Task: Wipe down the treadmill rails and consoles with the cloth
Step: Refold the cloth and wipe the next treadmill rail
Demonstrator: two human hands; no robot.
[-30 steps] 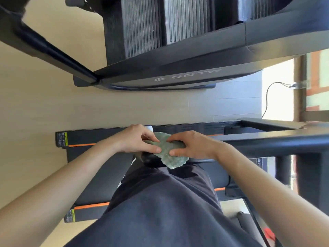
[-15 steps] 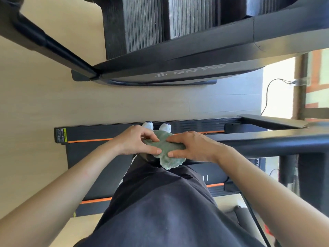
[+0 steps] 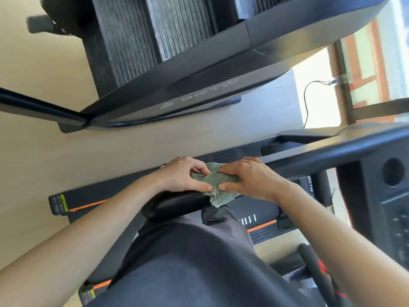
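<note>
green cloth (image 3: 218, 185) on treadmill rail (image 3: 177, 204); in the pinch of left hand (image 3: 179, 176) and right hand (image 3: 252, 178)

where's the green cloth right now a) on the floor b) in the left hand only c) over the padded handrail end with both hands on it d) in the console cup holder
c: the green cloth drapes over the handrail, pinched by the left hand and the right hand.

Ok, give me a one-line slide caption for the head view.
Left hand and right hand hold a green cloth draped over the black treadmill handrail.
</note>
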